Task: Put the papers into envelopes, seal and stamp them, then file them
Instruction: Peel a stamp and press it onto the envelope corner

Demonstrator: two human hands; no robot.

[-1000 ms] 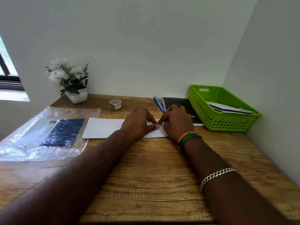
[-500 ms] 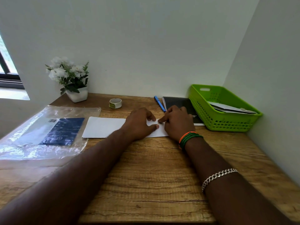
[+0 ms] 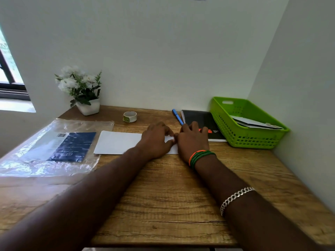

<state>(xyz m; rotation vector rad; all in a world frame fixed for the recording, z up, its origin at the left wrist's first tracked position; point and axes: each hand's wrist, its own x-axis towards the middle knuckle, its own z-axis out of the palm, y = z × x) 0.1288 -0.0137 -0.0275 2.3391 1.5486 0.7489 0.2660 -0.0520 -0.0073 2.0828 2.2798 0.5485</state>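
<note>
Envelope [image 3: 117, 143] is kept flat on desk [image 3: 163, 200] under left hand [image 3: 155, 140] and right hand [image 3: 193, 142], fingertips meeting, presumably for sealing; pinching or pressing cannot be told.

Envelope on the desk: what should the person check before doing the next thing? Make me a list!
1. White envelope lies flat on the wooden desk: ok.
2. Left hand and right hand both rest on its right end: ok.
3. Flap shut all along: cannot tell, the hands cover it.
4. Stamp on it: cannot tell; none shows on the visible part.
5. Tape roll close by, behind the envelope: ok.
6. Green basket has room for filing: ok, only a few papers lie in it.
</note>
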